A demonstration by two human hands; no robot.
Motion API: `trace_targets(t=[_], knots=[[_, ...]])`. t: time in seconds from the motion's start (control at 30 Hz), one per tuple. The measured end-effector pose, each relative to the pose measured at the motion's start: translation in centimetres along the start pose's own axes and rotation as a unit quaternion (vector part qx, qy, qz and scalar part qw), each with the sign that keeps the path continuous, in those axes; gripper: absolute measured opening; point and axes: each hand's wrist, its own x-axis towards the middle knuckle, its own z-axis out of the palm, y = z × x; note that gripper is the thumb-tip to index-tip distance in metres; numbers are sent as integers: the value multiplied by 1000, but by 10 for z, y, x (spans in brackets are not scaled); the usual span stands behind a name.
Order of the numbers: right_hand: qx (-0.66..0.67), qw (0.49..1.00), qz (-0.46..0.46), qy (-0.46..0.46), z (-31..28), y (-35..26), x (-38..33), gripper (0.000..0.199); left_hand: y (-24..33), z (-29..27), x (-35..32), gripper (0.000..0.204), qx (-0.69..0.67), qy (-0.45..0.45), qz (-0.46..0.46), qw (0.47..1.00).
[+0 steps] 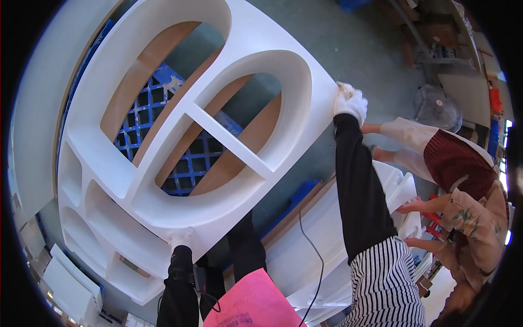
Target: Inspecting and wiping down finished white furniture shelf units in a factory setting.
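Note:
A large white shelf unit (242,215) with big curved openings and a crossbar lies tilted before me. My right hand (351,103), in a white glove, is closed round its far right edge; a tan patch shows at the fingers. Close to my body, my white-gloved left hand (181,237) grips the unit's near edge, its fingertips partly lost against the white surface. Tan boards (239,155) and a blue plastic grid pallet (197,166) show through the openings.
At right, a co-worker (463,218) in a tan floral top touches a white curved piece (400,193). More white pieces (294,261) lie by my right forearm, crossed by a black cable (320,256). A fan (437,106) stands farther back. A large pale panel (41,125) is at left.

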Motion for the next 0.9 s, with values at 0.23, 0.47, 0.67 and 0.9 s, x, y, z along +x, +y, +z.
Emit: trace_targets(t=[0.23, 0.47, 0.67, 0.9], knots=[[63, 963, -213, -155, 0, -54, -76, 36, -188, 0, 139, 99, 259, 51, 136, 955], [15, 955, -282, -91, 19, -103, 48, 41, -35, -6, 18, 81, -36, -98, 121, 987], [70, 984, -141, -78, 22, -75, -7, 51, -61, -36, 15, 79, -29, 31, 149, 988], [37, 938, -323, -122, -24, -32, -228, 49, -65, -43, 20, 94, -9, -15, 129, 991]])
